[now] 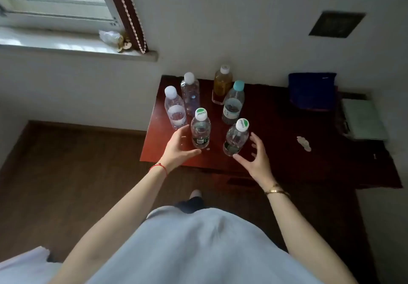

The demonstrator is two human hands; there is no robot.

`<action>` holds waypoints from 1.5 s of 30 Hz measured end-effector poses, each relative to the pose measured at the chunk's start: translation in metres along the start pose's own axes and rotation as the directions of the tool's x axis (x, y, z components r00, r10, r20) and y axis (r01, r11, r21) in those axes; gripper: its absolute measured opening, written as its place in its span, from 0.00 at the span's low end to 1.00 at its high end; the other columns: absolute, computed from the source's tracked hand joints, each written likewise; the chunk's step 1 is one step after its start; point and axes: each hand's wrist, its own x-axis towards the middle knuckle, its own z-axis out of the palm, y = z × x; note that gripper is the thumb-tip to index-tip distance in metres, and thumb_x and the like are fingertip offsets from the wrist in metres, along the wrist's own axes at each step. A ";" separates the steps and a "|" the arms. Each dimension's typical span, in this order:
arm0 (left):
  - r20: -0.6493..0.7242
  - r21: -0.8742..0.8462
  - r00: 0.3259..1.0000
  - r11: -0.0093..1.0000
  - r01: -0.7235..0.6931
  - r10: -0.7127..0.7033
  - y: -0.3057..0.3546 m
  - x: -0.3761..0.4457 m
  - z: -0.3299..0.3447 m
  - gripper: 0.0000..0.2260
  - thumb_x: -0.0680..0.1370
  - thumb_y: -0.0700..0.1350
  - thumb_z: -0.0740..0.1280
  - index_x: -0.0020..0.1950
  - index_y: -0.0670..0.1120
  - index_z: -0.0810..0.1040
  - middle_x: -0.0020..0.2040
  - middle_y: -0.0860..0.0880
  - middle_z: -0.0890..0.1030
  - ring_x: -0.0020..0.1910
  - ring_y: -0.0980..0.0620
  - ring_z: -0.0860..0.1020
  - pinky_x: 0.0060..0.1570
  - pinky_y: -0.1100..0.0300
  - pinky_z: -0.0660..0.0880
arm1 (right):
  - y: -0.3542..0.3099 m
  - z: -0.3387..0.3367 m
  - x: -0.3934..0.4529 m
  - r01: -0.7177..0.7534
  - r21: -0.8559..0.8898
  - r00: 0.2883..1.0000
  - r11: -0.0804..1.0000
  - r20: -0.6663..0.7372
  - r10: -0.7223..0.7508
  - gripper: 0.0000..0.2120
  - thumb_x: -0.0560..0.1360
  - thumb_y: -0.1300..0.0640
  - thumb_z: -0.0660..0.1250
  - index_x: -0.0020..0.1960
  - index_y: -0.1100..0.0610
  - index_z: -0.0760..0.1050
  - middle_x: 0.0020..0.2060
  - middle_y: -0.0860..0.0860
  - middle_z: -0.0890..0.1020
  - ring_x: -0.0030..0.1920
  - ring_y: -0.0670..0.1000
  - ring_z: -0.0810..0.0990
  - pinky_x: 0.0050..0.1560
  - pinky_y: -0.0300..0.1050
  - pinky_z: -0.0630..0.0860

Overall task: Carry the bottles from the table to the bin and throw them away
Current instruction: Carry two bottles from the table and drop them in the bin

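Several plastic bottles stand upright on a dark red wooden table. Nearest me are two clear ones with green-and-white caps, the left bottle and the right bottle. Behind stand a white-capped clear bottle, a second white-capped bottle, a teal-capped bottle and an amber bottle. My left hand is open just left of the left bottle, fingers curved around it without closing. My right hand is open just right of the right bottle. No bin is in view.
A blue folded cloth and a pale green book lie at the table's back right. A crumpled scrap lies on the table. The windowsill is at upper left, and brown floor stretches to the left of the table.
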 end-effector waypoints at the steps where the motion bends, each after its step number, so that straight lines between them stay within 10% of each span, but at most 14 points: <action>1: 0.025 0.001 1.000 1.000 -0.006 0.006 0.003 0.009 0.002 0.40 0.64 0.49 0.79 0.73 0.49 0.65 0.67 0.50 0.74 0.64 0.52 0.75 0.65 0.55 0.74 | -0.004 0.007 0.007 0.030 0.000 0.999 1.000 -0.014 -0.030 0.43 0.66 0.49 0.77 0.75 0.49 0.59 0.73 0.47 0.65 0.70 0.45 0.66 0.68 0.43 0.66; 7: 0.037 0.023 0.999 1.000 0.016 -0.017 0.019 0.039 0.015 0.32 0.65 0.51 0.79 0.65 0.48 0.71 0.60 0.50 0.80 0.58 0.53 0.79 0.62 0.54 0.75 | -0.026 0.025 0.031 -0.028 0.011 0.998 1.000 -0.051 0.029 0.35 0.65 0.48 0.78 0.67 0.52 0.68 0.62 0.49 0.78 0.62 0.46 0.76 0.64 0.42 0.72; 13: -0.051 -0.128 0.993 0.987 0.102 -0.110 0.028 0.006 -0.006 0.21 0.71 0.56 0.74 0.59 0.50 0.76 0.51 0.57 0.82 0.48 0.67 0.80 0.45 0.76 0.74 | -0.027 0.015 0.019 -0.052 0.141 0.999 0.989 0.000 0.053 0.22 0.66 0.40 0.74 0.57 0.42 0.73 0.56 0.40 0.79 0.58 0.42 0.78 0.58 0.45 0.77; 18: -0.157 -0.273 0.947 0.934 0.231 -0.280 0.002 -0.069 -0.021 0.18 0.74 0.58 0.69 0.56 0.48 0.76 0.52 0.52 0.82 0.50 0.55 0.81 0.43 0.65 0.76 | -0.017 0.015 -0.013 -0.116 0.140 0.975 0.983 0.203 0.086 0.24 0.66 0.37 0.72 0.57 0.48 0.74 0.52 0.41 0.79 0.52 0.42 0.79 0.47 0.36 0.75; 26: -0.264 -0.655 0.621 0.609 0.446 -0.738 -0.082 -0.258 0.014 0.23 0.70 0.63 0.70 0.54 0.46 0.80 0.48 0.44 0.85 0.48 0.44 0.84 0.44 0.54 0.80 | 0.021 0.038 -0.077 -0.254 -0.071 0.808 0.964 0.533 0.252 0.19 0.70 0.41 0.70 0.52 0.53 0.76 0.51 0.55 0.83 0.48 0.52 0.83 0.44 0.42 0.78; 33: -0.284 -0.883 0.225 0.345 0.317 -0.932 -0.118 -0.380 0.034 0.23 0.68 0.67 0.69 0.49 0.49 0.80 0.47 0.43 0.84 0.47 0.43 0.84 0.51 0.48 0.81 | -0.004 0.108 -0.098 0.030 -0.273 0.648 0.961 0.738 0.189 0.25 0.63 0.29 0.68 0.48 0.46 0.75 0.49 0.49 0.82 0.49 0.49 0.82 0.52 0.49 0.80; 45: -0.205 -0.958 0.019 0.204 0.203 -0.979 -0.221 -0.457 -0.088 0.37 0.58 0.77 0.67 0.52 0.50 0.80 0.50 0.47 0.84 0.51 0.45 0.82 0.60 0.47 0.77 | -0.107 0.340 -0.108 0.224 -0.370 0.523 0.902 0.826 0.209 0.29 0.68 0.33 0.66 0.61 0.50 0.70 0.56 0.51 0.78 0.54 0.52 0.79 0.55 0.48 0.77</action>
